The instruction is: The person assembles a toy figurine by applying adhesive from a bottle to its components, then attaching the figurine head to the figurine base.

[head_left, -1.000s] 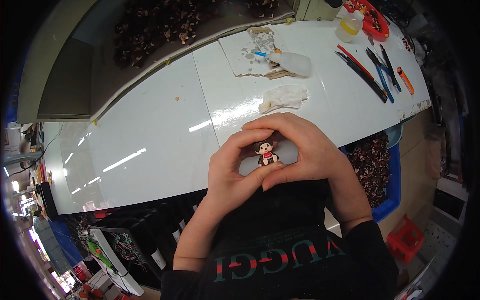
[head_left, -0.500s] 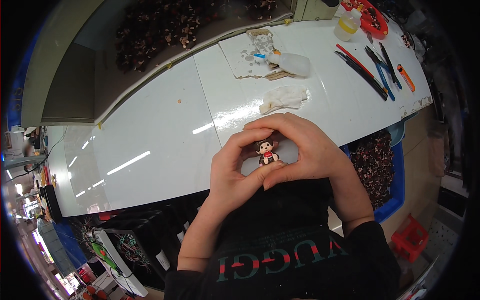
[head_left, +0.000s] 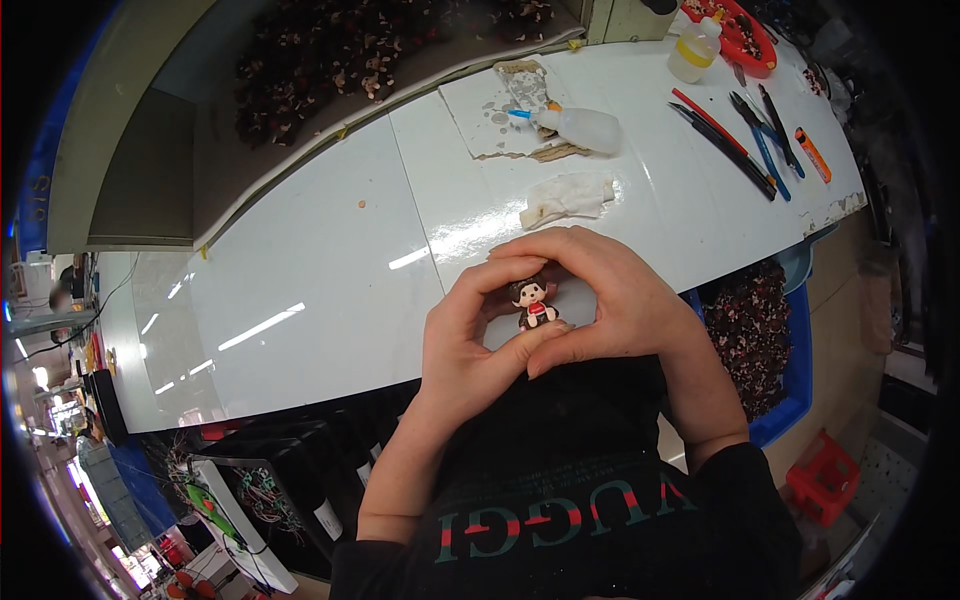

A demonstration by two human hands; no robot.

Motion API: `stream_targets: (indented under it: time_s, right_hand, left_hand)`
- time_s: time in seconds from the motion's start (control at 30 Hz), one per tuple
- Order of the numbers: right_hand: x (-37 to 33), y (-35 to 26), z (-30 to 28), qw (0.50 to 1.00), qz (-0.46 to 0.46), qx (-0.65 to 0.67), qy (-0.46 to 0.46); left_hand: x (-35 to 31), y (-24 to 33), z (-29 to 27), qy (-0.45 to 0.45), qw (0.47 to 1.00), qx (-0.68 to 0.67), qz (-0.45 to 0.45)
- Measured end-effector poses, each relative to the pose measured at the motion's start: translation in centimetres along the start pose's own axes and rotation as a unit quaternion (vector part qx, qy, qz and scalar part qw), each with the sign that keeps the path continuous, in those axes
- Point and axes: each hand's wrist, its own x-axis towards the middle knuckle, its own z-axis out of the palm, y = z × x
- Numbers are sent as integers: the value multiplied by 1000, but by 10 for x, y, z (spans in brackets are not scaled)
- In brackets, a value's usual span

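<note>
Between my two hands sits a small monkey-like figurine [head_left: 535, 309] with dark brown hair, a pale face and a red bib, upright and facing me. My left hand [head_left: 464, 325] curls round its left side, the thumb under its feet. From the other side my right hand [head_left: 625, 300] arches over, its fingertips at the head and its thumb by the base. Together the fingers form a ring that grips the figurine at top and bottom. Beyond the hands lies a crumpled white cloth [head_left: 567, 199] on the white table [head_left: 290, 270].
A squeeze bottle [head_left: 588, 129] lies on torn cardboard [head_left: 470, 125]. Farther right are pliers [head_left: 762, 140], tweezers [head_left: 725, 148], an orange cutter [head_left: 813, 155] and a yellowish bottle [head_left: 694, 52]. Many figurines fill a shelf [head_left: 330, 60] and a blue crate [head_left: 796, 360]. A red stool [head_left: 823, 478] stands below.
The hands and figurine hold almost the same pose. Only a very slight shift of the whole view shows.
</note>
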Motion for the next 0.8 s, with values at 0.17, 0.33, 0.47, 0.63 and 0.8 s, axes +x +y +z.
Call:
stream_targets:
  time_s: [0.17,0.33,0.47,0.63,0.8]
  right_hand:
    - [0,0,-1,1000,0,-3,2]
    - [0,-2,0,1000,-7,-5,4]
    - [-1,-9,4,998,21,52,18]
    - [-7,-34,13,998,32,56,19]
    - [-14,-59,37,996,39,63,44]
  left_hand:
    - [1,1,0,0,1000,-5,-4]
    - [2,2,0,0,1000,-7,3]
    - [0,8,0,2,1000,-18,5]
    - [-15,22,-3,13,999,-13,27]
    - [-40,40,-12,22,998,-10,55]
